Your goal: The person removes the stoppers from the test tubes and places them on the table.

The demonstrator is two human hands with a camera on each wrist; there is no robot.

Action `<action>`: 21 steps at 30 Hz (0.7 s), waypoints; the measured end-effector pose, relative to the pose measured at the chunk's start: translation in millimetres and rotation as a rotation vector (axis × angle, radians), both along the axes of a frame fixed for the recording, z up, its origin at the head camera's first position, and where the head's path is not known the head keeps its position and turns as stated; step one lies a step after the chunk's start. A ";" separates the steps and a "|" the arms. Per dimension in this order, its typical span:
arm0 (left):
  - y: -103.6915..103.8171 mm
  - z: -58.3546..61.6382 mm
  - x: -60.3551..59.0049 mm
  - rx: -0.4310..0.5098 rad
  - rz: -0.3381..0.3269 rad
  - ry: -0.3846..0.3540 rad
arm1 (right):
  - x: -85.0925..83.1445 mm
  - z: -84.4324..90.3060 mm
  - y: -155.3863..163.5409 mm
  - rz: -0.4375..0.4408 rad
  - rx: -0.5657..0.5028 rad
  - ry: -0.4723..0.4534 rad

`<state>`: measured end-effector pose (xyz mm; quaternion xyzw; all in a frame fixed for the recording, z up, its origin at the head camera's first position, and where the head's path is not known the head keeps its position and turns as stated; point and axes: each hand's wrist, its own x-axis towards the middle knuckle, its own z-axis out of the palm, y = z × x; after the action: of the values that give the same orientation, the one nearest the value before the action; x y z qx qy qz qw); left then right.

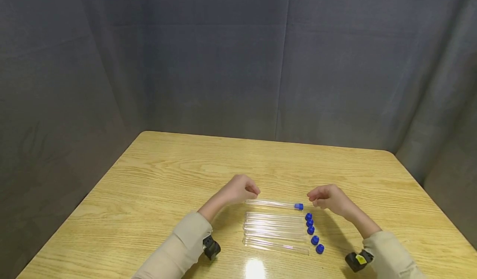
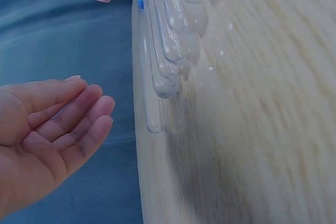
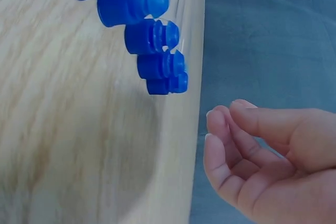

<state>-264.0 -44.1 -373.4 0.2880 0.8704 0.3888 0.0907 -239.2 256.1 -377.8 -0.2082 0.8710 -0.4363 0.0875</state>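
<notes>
A clear test tube [image 1: 270, 204] lies at the back of a row, with a blue cap [image 1: 299, 206] in its right end. My left hand [image 1: 240, 188] hovers by the tube's rounded left end, and in the left wrist view its fingers [image 2: 79, 124] are loosely bent around nothing. Off the capped end, my right hand [image 1: 331, 198] is held above the table; its relaxed fingers [image 3: 226, 156] hold nothing. Several uncapped tubes [image 1: 273, 226] lie side by side in front of the capped one. Along their right ends sit several loose blue caps [image 1: 311, 230].
The wooden table [image 1: 179, 163] has a rounded far edge, with a dark grey curtain [image 1: 208, 76] hanging behind it. Black wrist cameras [image 1: 211, 248] are strapped over the light sleeves [image 1: 186, 233].
</notes>
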 end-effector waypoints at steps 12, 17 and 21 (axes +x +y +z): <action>13.4 -7.6 -12.8 -0.013 -0.010 -0.006 | -6.3 -14.1 0.1 -0.053 -0.099 -0.126; 17.1 -12.1 -15.9 -0.058 -0.028 -0.021 | -7.0 -16.9 -0.7 -0.075 -0.098 -0.157; 20.7 -16.9 -18.7 -0.084 -0.048 -0.043 | -6.6 -18.0 -0.9 -0.079 -0.097 -0.163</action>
<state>-282.8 -23.4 -390.4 0.2961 0.8767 0.3558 0.1307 -245.8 255.1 -395.8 -0.1416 0.8462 -0.4967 0.1307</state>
